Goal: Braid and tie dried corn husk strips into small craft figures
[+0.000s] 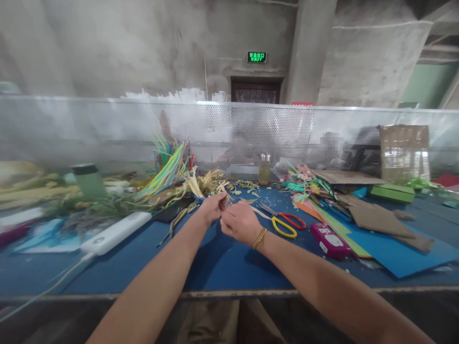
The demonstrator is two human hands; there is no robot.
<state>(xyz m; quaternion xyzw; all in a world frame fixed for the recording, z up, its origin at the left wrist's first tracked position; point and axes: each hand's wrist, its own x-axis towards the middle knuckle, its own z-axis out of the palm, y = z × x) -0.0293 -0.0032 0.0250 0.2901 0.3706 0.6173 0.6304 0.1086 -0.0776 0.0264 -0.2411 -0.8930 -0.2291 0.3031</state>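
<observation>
Right, work is up at the fingertips, just above the middle of the blue tabletop point(222, 270). Left hand point(214, 206) and right hand point(242, 221) meet there, touching or nearly so. Left: thumb and fingertips pressed together. Right: fingers curled in tight, back of hand up. Can't tell what either is pinching; too small and mostly covered by the fingers. Pale strip point(262, 213) shows just past the right hand; can't tell if its end is gripped or loose. Gold bracelet point(259, 238) on the right wrist.

Nearest tool: scissors point(275, 215), lying right of the right hand, one handle red, one yellow, blades pointing away and left. Purple box point(330, 240) with white print just right of them.

Behind the left hand: heap of pale dry strips point(202, 182), then a standing bundle of multicoloured strips point(172, 162). Left side: long white device point(116, 233) with a cable point(46, 290) running off the near edge, green cup point(88, 184) with a dark lid behind it.

Right side: blue sheet point(401, 251), flat cardboard pieces point(380, 216), green box point(392, 193), brown carton point(404, 153) upright at the back. Glass bottle point(264, 173), yellowish contents, stands near the perforated panel point(201, 119). Lit green EXIT sign point(256, 57) on the wall above the doorway.
</observation>
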